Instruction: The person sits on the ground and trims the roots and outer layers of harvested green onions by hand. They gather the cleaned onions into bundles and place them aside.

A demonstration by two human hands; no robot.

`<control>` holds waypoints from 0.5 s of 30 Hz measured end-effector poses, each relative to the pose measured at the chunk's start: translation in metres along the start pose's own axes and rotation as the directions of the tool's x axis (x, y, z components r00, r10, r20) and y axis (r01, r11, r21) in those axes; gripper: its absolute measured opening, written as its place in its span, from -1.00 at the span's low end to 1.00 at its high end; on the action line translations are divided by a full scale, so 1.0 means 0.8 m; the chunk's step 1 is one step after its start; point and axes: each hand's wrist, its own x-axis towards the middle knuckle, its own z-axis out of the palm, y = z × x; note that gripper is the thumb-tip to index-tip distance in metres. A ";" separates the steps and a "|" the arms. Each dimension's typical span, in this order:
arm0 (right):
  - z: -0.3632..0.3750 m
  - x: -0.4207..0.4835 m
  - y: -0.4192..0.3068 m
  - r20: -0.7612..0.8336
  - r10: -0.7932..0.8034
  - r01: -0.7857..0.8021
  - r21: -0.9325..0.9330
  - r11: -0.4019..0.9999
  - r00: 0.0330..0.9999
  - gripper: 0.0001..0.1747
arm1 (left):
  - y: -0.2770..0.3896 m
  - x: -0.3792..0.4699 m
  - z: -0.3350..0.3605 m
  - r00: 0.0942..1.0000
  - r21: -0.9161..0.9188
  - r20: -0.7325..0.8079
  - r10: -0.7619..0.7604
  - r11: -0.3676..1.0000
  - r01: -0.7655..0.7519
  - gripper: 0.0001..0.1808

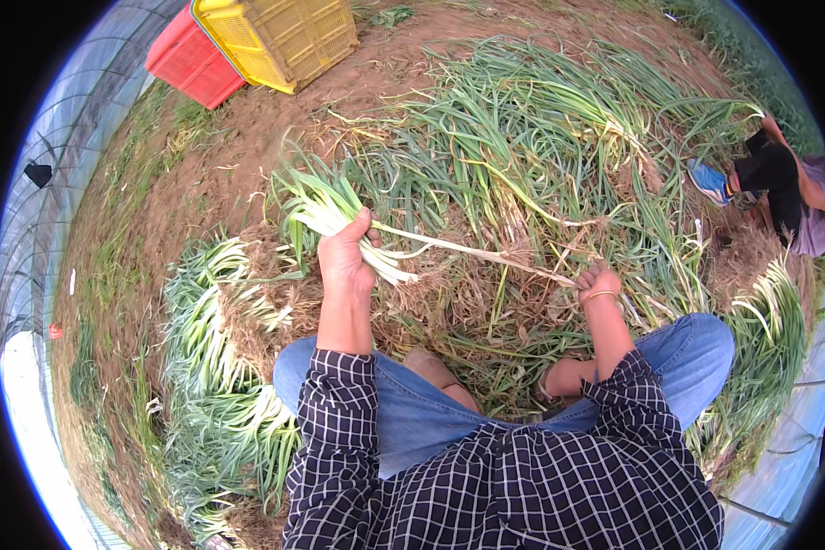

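My left hand (347,251) is closed around a small bunch of green onions (324,206), its white stems pointing to the lower right and its leaves to the upper left. A long, pale, withered strip of onion leaf (464,251) stretches taut from the bunch across to my right hand (598,282). The fingers of that hand are pinched on the strip's far end. Below and between my hands lies a litter of roots and dry leaves (481,316). A heap of untrimmed green onions (522,130) spreads just beyond them.
Cleaned green onions (210,323) are piled along my left side, more (773,323) on my right. At the far left stand a yellow plastic crate (295,41) and a red one (196,62) on bare soil. Another person (790,172) sits at the right edge.
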 end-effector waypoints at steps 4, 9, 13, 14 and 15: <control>-0.077 0.085 -0.012 -0.308 -0.286 0.212 -0.253 0.944 0.907 -0.62 | -0.001 -0.007 0.005 0.997 -0.005 -0.012 0.076 0.997 -0.076 -0.81; -0.144 0.123 -0.042 0.045 -0.382 -0.292 -0.564 -0.772 0.923 -0.50 | 0.004 -0.007 -0.002 0.999 0.026 0.010 0.037 0.999 -0.037 -0.81; -0.115 0.082 -0.050 0.182 -0.346 -0.095 -0.754 -0.650 0.920 -0.50 | 0.031 0.002 -0.016 0.997 0.002 0.020 0.072 0.997 -0.072 -0.82; -0.090 0.066 -0.043 0.204 -0.396 -0.016 -0.874 -0.486 0.895 -0.51 | 0.033 0.003 -0.016 0.996 0.017 0.051 0.068 0.997 -0.069 -0.82; -0.066 0.046 -0.034 0.191 -0.451 0.056 -0.954 -0.296 0.872 -0.51 | 0.032 0.003 -0.016 0.995 0.032 0.080 0.058 0.998 -0.061 -0.83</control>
